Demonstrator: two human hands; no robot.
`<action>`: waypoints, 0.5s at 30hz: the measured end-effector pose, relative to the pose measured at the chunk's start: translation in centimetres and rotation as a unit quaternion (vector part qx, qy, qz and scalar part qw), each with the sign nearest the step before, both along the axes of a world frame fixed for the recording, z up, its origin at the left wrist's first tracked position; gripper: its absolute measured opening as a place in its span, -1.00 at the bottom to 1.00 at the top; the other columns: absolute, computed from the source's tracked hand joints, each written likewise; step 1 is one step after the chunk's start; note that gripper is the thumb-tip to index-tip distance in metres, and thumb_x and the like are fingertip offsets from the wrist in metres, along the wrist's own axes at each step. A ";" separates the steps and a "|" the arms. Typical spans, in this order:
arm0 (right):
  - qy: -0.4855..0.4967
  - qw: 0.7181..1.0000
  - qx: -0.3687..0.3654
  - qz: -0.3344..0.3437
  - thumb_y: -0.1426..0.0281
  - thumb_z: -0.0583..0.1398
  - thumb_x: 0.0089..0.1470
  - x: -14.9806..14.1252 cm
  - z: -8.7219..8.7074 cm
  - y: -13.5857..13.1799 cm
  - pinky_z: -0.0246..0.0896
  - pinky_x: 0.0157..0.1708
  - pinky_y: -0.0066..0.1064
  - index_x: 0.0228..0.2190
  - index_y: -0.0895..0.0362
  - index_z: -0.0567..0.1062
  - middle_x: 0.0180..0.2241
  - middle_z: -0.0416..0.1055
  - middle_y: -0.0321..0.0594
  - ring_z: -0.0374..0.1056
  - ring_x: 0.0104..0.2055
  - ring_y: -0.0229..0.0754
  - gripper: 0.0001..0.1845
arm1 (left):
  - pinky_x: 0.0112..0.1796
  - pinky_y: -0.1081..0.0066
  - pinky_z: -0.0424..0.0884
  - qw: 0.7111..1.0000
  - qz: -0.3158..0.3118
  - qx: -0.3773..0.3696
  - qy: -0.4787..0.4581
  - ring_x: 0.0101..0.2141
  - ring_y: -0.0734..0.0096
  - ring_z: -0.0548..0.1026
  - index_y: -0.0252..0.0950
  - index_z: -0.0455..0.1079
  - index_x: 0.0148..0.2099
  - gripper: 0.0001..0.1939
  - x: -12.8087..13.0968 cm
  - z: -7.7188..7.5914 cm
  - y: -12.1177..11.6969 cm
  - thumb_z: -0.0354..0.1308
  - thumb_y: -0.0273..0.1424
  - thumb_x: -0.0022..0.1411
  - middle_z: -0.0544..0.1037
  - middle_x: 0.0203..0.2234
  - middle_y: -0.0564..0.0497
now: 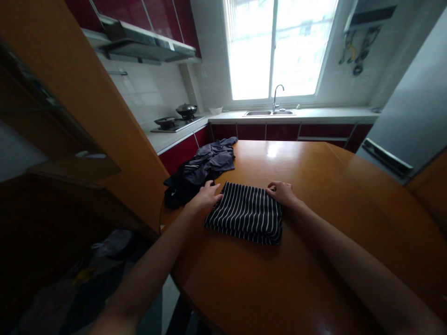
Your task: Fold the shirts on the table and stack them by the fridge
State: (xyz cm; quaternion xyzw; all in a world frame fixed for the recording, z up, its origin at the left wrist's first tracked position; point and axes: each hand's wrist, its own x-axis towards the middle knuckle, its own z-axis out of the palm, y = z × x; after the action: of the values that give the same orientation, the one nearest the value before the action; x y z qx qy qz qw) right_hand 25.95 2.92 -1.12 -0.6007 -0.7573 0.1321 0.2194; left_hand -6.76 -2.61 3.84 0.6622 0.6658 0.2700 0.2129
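Note:
A folded black cloth with white stripes (246, 211) lies flat on the wooden table (314, 270), stacked in a few layers. At its upper left edge is my left hand (206, 195), its fingers apart and the fingertips touching or just beside the fabric. My right hand (283, 193) is at the far right corner of the cloth, thumb and fingers closed around that corner. Left of the cloth, a heap of dark grey and black clothes (206, 163) lies crumpled along the table's edge, close behind my left hand.
A wooden cabinet (115, 139) stands close on the left. Beyond the table are a counter with a sink (268, 113), and a stove with a lidded pan (186, 110). A fridge (401, 107) stands at the right. Dim items lie on the floor at lower left.

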 end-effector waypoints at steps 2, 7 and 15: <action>0.000 1.000 -0.001 0.001 0.18 0.20 0.17 0.0 0.0 -0.1 -0.02 0.06 -0.10 -0.16 0.07 0.60 -0.19 0.62 -0.10 0.47 -0.03 0.04 -0.69 | 0.33 0.14 -0.06 0.998 -0.030 0.048 0.036 0.35 -0.13 0.11 -0.28 0.46 0.16 -0.44 2.3 0.4 0.7 0.31 -0.21 0.13 0.18 0.37 -0.18; -0.006 1.000 0.008 -0.001 0.18 0.21 0.17 -0.2 0.1 -0.2 -0.02 0.06 -0.11 -0.16 0.07 0.60 -0.19 0.63 -0.09 0.48 -0.03 0.02 -0.70 | 0.33 0.18 -0.08 0.968 -0.229 0.065 0.074 0.36 0.16 0.11 -0.27 0.27 0.34 -0.48 9.8 -1.2 1.3 -0.03 -0.23 0.42 0.22 0.35 -0.17; -0.022 0.999 0.027 -0.011 0.10 0.20 0.16 -0.5 -0.2 -0.6 -0.09 0.07 -0.10 -0.21 0.06 0.61 -0.20 0.62 -0.10 0.45 -0.03 0.02 -0.66 | 0.33 -0.01 -0.22 0.957 -0.212 0.065 0.186 0.41 0.11 -0.08 -0.16 0.08 0.45 -0.42 9.4 -5.9 0.6 -0.19 -0.11 0.50 0.06 0.42 -0.09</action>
State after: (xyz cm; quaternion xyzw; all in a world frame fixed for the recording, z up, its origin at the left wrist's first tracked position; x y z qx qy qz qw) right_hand 25.49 2.30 -1.28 -0.6060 -0.7583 0.0963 0.2203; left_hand 2.64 -2.04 -2.03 0.8392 0.5190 0.1328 0.0942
